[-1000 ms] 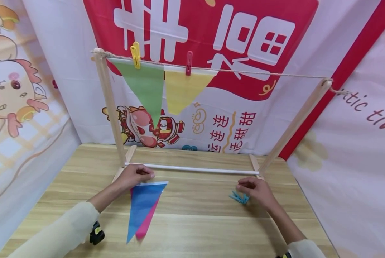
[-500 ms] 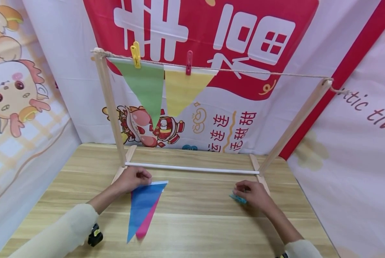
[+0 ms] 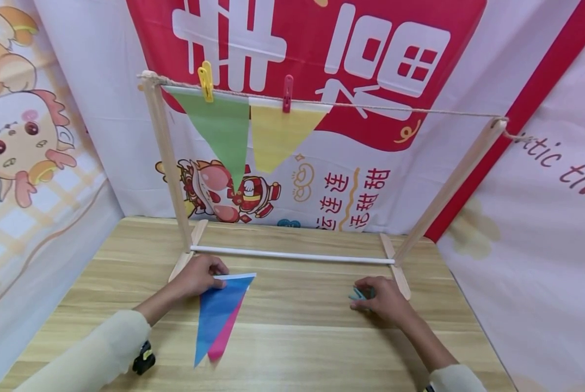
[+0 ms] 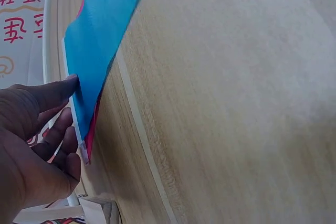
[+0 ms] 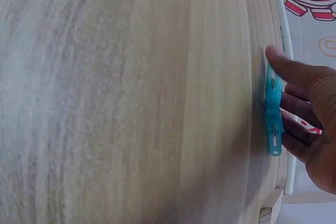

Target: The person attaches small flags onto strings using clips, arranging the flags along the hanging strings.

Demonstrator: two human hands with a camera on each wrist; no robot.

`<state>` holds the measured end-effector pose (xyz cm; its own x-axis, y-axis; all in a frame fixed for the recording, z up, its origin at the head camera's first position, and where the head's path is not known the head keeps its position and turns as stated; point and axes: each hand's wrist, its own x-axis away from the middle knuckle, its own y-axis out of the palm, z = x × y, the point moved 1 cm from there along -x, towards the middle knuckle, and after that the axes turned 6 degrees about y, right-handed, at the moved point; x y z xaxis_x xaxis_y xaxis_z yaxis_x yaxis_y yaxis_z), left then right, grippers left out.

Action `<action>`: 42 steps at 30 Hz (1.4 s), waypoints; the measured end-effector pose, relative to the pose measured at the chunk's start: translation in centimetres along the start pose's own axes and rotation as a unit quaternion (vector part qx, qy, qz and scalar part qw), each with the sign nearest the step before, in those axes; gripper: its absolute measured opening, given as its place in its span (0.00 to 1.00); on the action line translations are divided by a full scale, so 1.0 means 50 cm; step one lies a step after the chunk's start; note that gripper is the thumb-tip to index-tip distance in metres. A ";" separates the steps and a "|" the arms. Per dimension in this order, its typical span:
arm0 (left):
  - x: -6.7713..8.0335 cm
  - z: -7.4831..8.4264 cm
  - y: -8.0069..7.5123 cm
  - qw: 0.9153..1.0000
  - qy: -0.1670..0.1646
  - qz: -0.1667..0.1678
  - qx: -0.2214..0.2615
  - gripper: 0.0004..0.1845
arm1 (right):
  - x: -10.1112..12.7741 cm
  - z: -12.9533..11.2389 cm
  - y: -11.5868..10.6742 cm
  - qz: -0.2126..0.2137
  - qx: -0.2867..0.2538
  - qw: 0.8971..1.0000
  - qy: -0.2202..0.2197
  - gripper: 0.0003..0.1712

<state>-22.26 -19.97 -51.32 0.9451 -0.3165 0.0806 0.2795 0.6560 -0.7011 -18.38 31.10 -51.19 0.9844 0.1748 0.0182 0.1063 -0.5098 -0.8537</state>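
My left hand (image 3: 196,275) is at the white top edge of a blue triangular pennant (image 3: 219,310), pinching it between thumb and fingers. Under the blue one lies a pink pennant (image 3: 221,343), partly covered. In the left wrist view, the thumb presses the face of the blue cloth (image 4: 100,30) while other fingers curl behind the white edge. To the right, my right hand (image 3: 382,299) has thumb and fingers around small teal clothespins (image 5: 273,100) on the table. The right wrist view shows the thumb on the upper clothespin, fingers behind.
A wooden frame with two posts (image 3: 167,169) carries a twine line (image 3: 400,110). A yellow clothespin (image 3: 206,81) is over a green pennant (image 3: 221,122), and a red clothespin (image 3: 287,93) over a yellow pennant (image 3: 284,130). A white rod (image 3: 292,255) joins the frame's feet.
The left thumb has come down onto the top edge of the blue pennant. The right hand has lowered slightly leftward and its thumb and fingers have closed around the teal clothespins.
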 end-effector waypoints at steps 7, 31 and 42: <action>-0.006 0.007 -0.002 1.000 0.000 0.000 -0.010 0.12 | -0.007 0.010 0.003 0.006 0.000 1.000 -0.014 0.22; -0.019 0.029 -0.018 0.999 0.035 -0.021 -0.005 0.04 | -0.031 0.020 0.000 0.018 -0.045 0.999 -0.001 0.19; -0.017 0.046 -0.038 0.998 0.068 -0.015 0.013 0.04 | -0.025 -0.006 -0.012 0.025 -0.100 0.995 -0.012 0.15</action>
<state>-23.18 -19.37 -48.43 0.9053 -0.4247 0.0036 0.3134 0.6624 -0.6804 -19.63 30.96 -50.52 0.9859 0.1637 -0.0355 0.0856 -0.6746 -0.7332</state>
